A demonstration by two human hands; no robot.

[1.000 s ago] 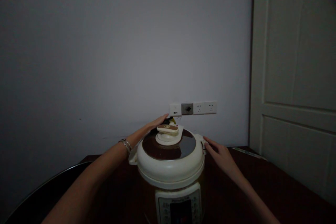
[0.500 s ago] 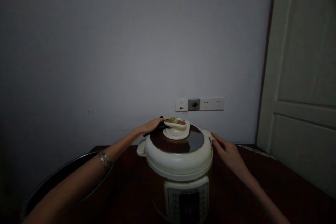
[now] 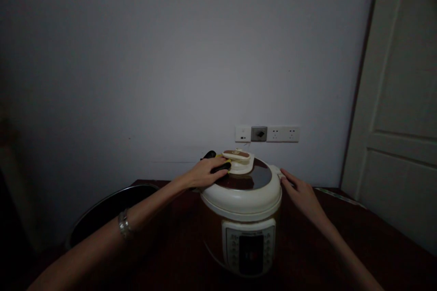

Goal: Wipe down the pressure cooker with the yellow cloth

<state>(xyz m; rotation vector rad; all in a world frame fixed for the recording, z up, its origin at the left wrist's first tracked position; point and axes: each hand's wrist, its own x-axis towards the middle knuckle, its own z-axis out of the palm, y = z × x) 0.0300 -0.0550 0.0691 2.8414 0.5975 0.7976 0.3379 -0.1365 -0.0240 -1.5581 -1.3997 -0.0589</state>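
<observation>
A cream electric pressure cooker (image 3: 244, 236) with a brown-topped lid (image 3: 246, 181) and a cream knob handle (image 3: 236, 156) stands on a dark wooden table (image 3: 341, 245). My left hand (image 3: 205, 173) lies on the lid's left side, its fingers curled on a small black thing (image 3: 218, 167) beside the knob. My right hand (image 3: 300, 193) rests with fingers stretched against the cooker's right side handle (image 3: 278, 173). A bracelet (image 3: 123, 225) is on my left wrist.
A large dark round pan (image 3: 102, 211) sits at the table's left. A row of wall sockets (image 3: 268, 134) is on the grey wall behind the cooker. A white door (image 3: 399, 122) stands at the right. The room is dim.
The view has shifted, so the cooker sits further right and lower. My left hand slid from the lid's far side to its left and curled on the black thing. My right hand stays at the side handle.
</observation>
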